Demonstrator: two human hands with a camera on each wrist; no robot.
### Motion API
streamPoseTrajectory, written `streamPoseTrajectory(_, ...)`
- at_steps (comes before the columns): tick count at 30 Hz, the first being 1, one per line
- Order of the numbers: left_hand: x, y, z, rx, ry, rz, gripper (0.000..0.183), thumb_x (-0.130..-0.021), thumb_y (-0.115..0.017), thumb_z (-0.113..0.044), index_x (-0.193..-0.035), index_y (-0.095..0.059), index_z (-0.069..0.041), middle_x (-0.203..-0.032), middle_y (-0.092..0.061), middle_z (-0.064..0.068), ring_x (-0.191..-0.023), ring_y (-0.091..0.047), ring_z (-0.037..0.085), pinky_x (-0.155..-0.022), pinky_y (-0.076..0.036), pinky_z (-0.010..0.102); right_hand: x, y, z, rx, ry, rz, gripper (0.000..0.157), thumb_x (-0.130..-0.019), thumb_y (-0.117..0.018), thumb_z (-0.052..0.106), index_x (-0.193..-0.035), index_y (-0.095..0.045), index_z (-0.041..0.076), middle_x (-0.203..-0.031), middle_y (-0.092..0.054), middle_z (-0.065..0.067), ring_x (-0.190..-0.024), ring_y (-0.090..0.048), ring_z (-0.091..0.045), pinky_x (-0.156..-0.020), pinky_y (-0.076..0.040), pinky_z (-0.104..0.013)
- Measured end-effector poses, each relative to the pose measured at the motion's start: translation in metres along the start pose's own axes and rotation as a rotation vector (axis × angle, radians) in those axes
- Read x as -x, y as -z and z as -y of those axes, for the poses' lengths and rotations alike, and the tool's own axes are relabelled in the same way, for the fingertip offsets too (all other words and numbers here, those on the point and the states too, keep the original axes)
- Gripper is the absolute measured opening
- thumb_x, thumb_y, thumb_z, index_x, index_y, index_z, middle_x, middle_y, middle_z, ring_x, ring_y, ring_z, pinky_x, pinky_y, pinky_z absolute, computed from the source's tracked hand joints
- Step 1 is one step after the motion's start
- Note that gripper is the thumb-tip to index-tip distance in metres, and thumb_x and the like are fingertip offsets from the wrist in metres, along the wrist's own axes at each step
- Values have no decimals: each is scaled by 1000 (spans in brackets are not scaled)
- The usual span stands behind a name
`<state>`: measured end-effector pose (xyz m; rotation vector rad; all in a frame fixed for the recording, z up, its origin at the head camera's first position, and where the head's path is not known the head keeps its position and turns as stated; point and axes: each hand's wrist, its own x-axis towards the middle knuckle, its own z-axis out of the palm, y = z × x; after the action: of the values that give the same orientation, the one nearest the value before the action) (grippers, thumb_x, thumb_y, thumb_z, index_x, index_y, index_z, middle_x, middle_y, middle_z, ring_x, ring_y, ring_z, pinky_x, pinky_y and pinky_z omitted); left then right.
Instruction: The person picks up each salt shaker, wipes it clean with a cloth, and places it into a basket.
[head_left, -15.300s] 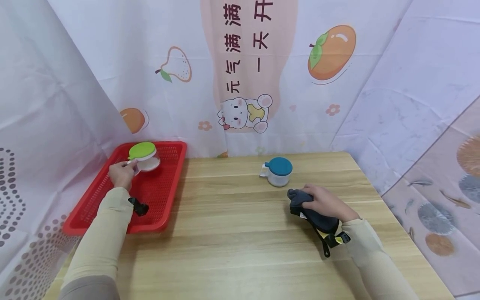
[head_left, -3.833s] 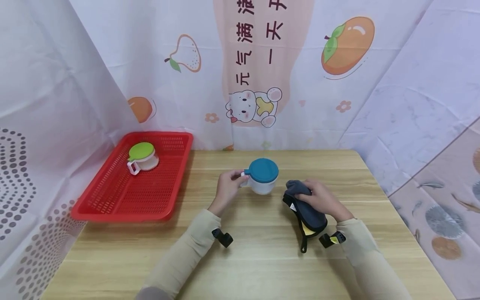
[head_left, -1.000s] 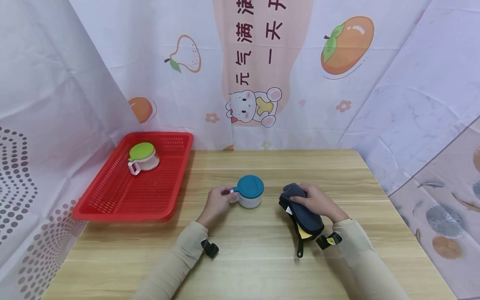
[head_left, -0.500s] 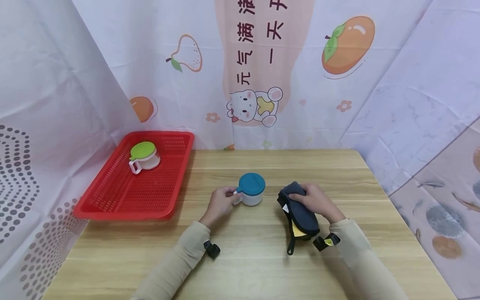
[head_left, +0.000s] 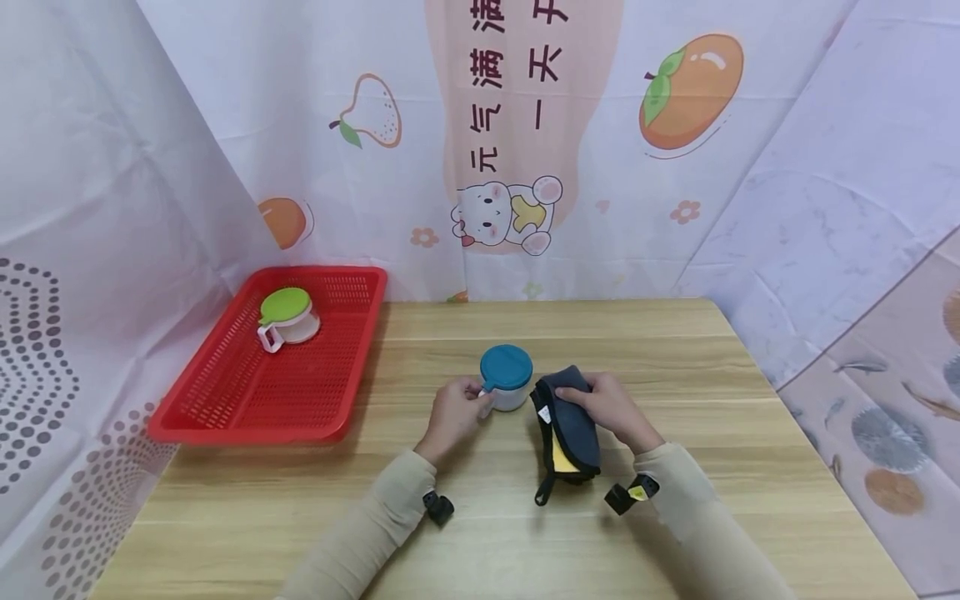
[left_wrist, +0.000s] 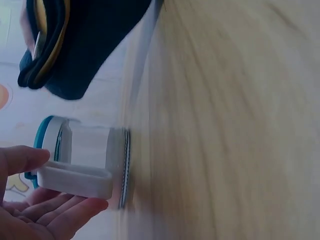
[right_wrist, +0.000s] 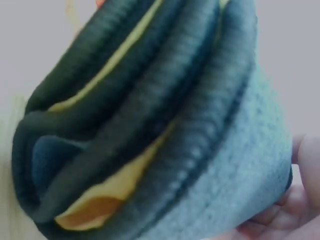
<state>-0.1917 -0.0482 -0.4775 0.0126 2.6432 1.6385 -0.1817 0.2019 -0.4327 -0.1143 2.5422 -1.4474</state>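
A clear seasoning jar (head_left: 507, 385) with a blue lid and white handle stands near the middle of the table. My left hand (head_left: 453, 414) pinches its handle; the left wrist view shows the thumb on one side of the jar handle (left_wrist: 75, 180) and fingers on the other. My right hand (head_left: 617, 408) grips a folded dark grey fabric piece (head_left: 576, 429) with black edging, yellow lining, a small white tag and a loop. This fabric is just right of the jar. Up close, the right wrist view is filled by its folded fabric layers (right_wrist: 220, 130).
On the left, a red plastic basket (head_left: 345, 417) holds a similar jar with a green lid (head_left: 285, 305), its handle towards me. The wooden table (head_left: 480, 533) ends at a printed curtain (head_left: 360, 200) behind, with more cloth along both sides.
Earlier, my left hand released the green-lidded jar in the basket, then took the blue-lidded one and brought it left and nearer. Lately my right hand has shifted left with the fabric, towards the jar.
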Motion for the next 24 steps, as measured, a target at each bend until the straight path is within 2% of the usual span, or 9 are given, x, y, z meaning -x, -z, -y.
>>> streamPoseTrajectory(7, 3, -7, -5, 0, -19, -24, 20, -88, -72, -20, -85, -65, -2, -78, -71, 9, -67, -61, 11, -58, -47, 23, 1, -21, 2, -151, -40, -39, 25, -91, -67, 20, -82, -64, -3, -64, -54, 4, -56, -49, -8, -52, -42, -22)
streamPoseTrajectory(14, 3, -9, -5, -6, -26, -29, 17, -88, -72, -18, -85, -66, -2, -76, -72, 11, -64, -64, 15, -55, -47, 23, 1, -44, 1, -349, -157, -52, 26, -93, -63, 20, -92, -66, -6, -65, -63, 3, -55, -59, -7, -53, -50, -22)
streamPoseTrajectory(24, 3, -8, -4, -65, -45, 18, 15, -90, -69, -17, -83, -64, -5, -73, -63, 3, -62, -54, 12, -55, -44, 24, -8, -78, 0, -459, -213, -173, 30, -91, -64, 18, -99, -66, -11, -72, -66, -2, -60, -62, -8, -56, -51, -23)
